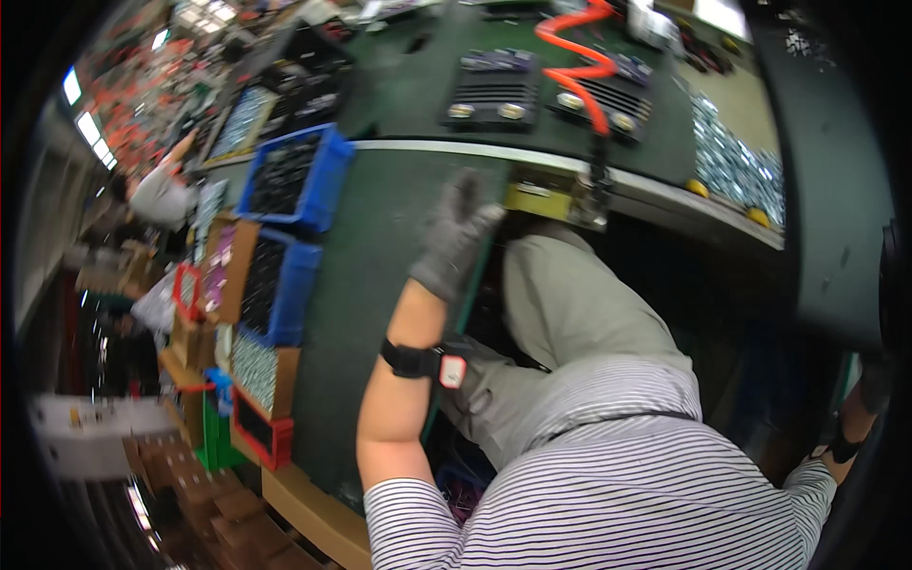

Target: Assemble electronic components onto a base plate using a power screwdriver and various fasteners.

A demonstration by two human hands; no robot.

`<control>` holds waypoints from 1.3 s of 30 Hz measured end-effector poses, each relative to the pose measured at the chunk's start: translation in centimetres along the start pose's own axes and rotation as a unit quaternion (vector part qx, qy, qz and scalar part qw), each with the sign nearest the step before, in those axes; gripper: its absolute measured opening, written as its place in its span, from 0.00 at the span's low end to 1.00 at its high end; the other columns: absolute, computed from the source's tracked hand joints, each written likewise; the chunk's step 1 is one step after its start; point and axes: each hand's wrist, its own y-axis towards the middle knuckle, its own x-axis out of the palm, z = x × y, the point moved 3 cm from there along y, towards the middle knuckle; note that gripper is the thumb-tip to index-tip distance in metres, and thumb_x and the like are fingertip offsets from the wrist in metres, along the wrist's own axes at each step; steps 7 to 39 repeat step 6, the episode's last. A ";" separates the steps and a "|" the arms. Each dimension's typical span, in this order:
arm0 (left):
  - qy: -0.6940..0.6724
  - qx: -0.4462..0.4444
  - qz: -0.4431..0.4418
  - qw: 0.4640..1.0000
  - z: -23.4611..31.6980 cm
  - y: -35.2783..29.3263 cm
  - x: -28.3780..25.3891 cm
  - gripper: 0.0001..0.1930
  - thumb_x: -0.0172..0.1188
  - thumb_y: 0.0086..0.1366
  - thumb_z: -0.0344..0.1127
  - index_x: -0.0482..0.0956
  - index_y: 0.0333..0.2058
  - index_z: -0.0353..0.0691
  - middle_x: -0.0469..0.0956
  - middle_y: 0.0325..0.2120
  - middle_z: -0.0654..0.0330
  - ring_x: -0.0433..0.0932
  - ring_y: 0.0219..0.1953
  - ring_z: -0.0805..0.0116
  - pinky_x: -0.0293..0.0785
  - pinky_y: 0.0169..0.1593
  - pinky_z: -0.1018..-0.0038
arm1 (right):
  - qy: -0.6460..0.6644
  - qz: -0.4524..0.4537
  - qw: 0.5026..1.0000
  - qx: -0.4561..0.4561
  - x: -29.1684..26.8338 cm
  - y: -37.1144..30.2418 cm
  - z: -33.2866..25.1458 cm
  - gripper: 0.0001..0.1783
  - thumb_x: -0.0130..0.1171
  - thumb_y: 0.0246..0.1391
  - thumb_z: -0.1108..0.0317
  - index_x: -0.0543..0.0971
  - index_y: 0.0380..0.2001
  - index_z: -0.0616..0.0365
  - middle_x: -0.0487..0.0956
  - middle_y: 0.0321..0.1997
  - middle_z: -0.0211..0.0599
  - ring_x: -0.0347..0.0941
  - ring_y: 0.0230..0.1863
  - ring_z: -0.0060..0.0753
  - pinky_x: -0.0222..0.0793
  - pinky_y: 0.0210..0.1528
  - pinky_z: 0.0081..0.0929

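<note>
My left hand (456, 233), in a grey glove, is raised over the dark green bench top (370, 237). Its thumb stands apart from the fingers and I see nothing held in it, though motion blurs the fingertips. Nearest to it are a yellow and metal fixture (540, 199) at the bench edge and, to its left, a blue bin (328, 180) of black parts. At the far right rim, my right hand (874, 385) is dark and mostly cut off, so its fingers are hidden. Two dark ribbed units (492, 100) with round light-coloured ends lie on the green surface beyond.
An orange coiled hose (581, 71) hangs over the units. Shiny small metal parts (736, 157) fill a tray at right. Down the left side stand another blue bin (302, 294), a cardboard box of small metal parts (285, 380) and a red bin (278, 442). Another person (161, 198) works far left.
</note>
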 end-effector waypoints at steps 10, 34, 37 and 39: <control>-0.373 -0.047 -0.050 0.925 6.2 -10.8 -2.1 0.34 0.60 0.58 0.39 0.54 0.60 0.38 0.63 0.54 0.59 0.63 0.57 0.64 0.57 0.61 0.70 | 0.431 -0.109 0.816 -0.368 13.4 7.6 -10.9 0.10 0.57 0.47 0.62 0.77 0.31 0.56 0.76 0.32 0.39 0.72 0.31 0.39 0.63 0.32 0.41; -0.373 -0.047 -0.050 0.925 6.2 -10.8 -2.1 0.34 0.60 0.58 0.39 0.54 0.60 0.38 0.63 0.54 0.59 0.63 0.57 0.64 0.57 0.61 0.70 | 0.431 -0.109 0.816 -0.368 13.4 7.6 -10.9 0.10 0.57 0.47 0.62 0.77 0.31 0.56 0.76 0.32 0.39 0.72 0.31 0.39 0.63 0.32 0.41; -0.373 -0.047 -0.050 0.925 6.2 -10.8 -2.1 0.34 0.60 0.58 0.39 0.54 0.60 0.38 0.63 0.54 0.59 0.63 0.57 0.64 0.57 0.61 0.70 | 0.431 -0.109 0.816 -0.368 13.4 7.6 -10.9 0.10 0.57 0.47 0.62 0.77 0.31 0.56 0.76 0.32 0.39 0.72 0.31 0.39 0.63 0.32 0.41; -0.373 -0.047 -0.050 0.925 6.2 -10.8 -2.1 0.34 0.60 0.58 0.39 0.54 0.60 0.38 0.63 0.54 0.59 0.63 0.57 0.64 0.57 0.61 0.70 | 0.431 -0.109 0.816 -0.368 13.4 7.6 -10.9 0.10 0.57 0.47 0.62 0.77 0.31 0.56 0.76 0.32 0.39 0.72 0.31 0.39 0.63 0.32 0.41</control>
